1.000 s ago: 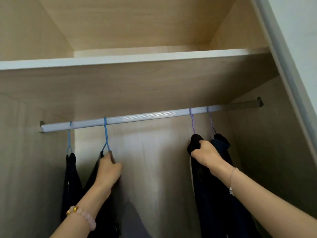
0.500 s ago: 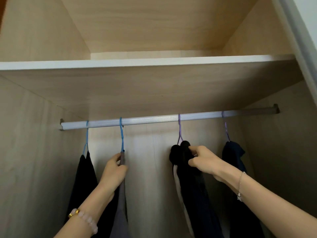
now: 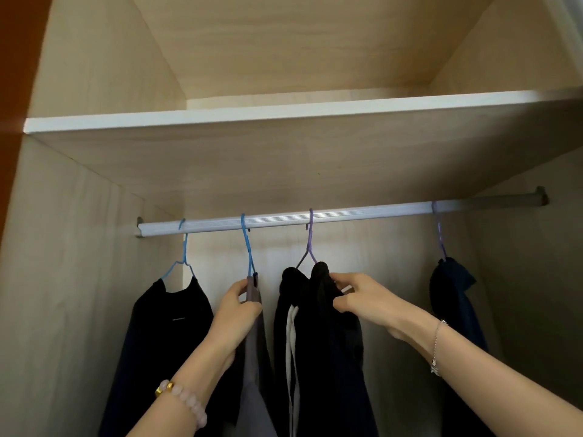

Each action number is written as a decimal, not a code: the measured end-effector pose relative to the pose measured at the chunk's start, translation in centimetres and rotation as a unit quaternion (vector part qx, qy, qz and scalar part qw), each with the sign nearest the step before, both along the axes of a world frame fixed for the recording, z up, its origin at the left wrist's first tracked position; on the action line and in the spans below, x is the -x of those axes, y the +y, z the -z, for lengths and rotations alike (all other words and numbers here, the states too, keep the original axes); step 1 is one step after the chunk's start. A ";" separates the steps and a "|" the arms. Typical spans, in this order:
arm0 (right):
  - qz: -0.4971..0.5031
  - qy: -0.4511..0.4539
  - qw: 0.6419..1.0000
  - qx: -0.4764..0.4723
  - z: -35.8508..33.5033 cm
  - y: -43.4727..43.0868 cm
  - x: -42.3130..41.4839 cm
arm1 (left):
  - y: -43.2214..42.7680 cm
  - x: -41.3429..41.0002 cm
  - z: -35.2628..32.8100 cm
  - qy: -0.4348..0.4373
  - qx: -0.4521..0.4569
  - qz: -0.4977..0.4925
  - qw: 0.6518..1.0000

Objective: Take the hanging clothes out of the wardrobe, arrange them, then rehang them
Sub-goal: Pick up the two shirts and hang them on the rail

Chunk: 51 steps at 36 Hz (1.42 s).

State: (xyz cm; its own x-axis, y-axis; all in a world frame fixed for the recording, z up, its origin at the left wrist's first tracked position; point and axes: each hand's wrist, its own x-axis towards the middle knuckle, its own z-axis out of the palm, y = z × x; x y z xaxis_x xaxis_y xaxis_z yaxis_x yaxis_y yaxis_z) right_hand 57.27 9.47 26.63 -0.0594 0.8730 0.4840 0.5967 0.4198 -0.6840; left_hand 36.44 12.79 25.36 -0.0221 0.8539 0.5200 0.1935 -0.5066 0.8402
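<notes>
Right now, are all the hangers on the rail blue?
No, the far-left hanger and the second hanger are blue, but the third hanger and the far-right hanger are purple.

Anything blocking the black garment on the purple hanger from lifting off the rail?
Nothing visible. The right hand grips the black garment; its purple hanger hooks the rail with open space below the shelf.

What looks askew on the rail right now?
The black garment on the central purple hanger is bunched into two lumps at the top instead of lying spread; the right hand pinches it there. The navy garment hangs alone far right. Nothing looks torn or fallen.
</notes>
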 end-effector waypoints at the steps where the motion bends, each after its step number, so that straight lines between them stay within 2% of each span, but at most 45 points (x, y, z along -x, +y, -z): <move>1: -0.007 0.005 1.000 -0.005 0.1 -0.1 0.2 | -0.1 0.0 0.0 0.001 0.001 -0.001 1.000; 15: -0.043 -0.006 0.999 -0.019 0.4 -0.7 -0.1 | -0.4 -0.4 -0.2 0.050 -0.006 0.002 0.999; 20: -0.023 -0.004 1.000 -0.012 0.2 -1.4 -1.1 | 0.5 0.1 -0.3 0.124 -0.029 -0.047 0.991; 23: 0.086 -0.038 0.991 -0.100 -0.4 -2.0 -2.7 | 0.1 -0.5 -0.8 0.243 -0.094 -0.152 0.953; 26: 0.263 -0.124 0.930 -0.226 -1.4 -2.8 -5.2 | -1.0 -2.0 -2.0 0.366 -0.179 -0.224 0.885; 28: 0.340 -0.184 0.893 -0.231 -2.0 -3.1 -7.1 | -1.7 -3.6 -3.0 0.416 -0.213 -0.214 0.858; 30: 0.394 -0.219 0.876 -0.171 -2.1 -3.3 -8.9 | -2.3 -5.9 -4.0 0.432 -0.205 -0.178 0.860; 33: 0.423 -0.205 0.879 -0.076 -1.3 -3.5 -10.8 | -2.3 -9.8 -4.6 0.404 -0.136 -0.104 0.899; 36: 0.405 -0.130 0.905 0.000 -0.4 -3.4 -12.0 | -1.7 -12.9 -4.3 0.363 -0.054 -0.040 0.929; 40: 0.361 -0.063 0.930 0.010 -0.1 -2.9 -13.2 | -0.8 -14.5 -4.0 0.247 0.018 0.018 0.969; 43: 0.317 0.006 0.948 0.005 0.2 -2.2 -13.8 | -0.3 -14.5 -3.6 0.195 0.008 0.022 0.981; 47: 0.275 0.068 0.959 -0.019 0.4 -1.9 -13.7 | 0.4 -13.8 -3.1 0.176 -0.013 -0.003 0.984; 51: 0.231 0.082 0.969 -0.030 0.5 -2.0 -12.7 | 1.0 -12.8 -2.7 0.135 -0.017 0.019 0.991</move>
State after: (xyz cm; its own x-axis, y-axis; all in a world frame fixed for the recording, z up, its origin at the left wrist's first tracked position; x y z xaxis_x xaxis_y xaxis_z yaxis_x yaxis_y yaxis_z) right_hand 69.94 7.51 26.17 0.4136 0.7581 0.5042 0.6151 0.1757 -0.7687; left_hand 49.29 13.83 28.07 0.1531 0.8339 0.5303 0.3894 -0.5441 0.7432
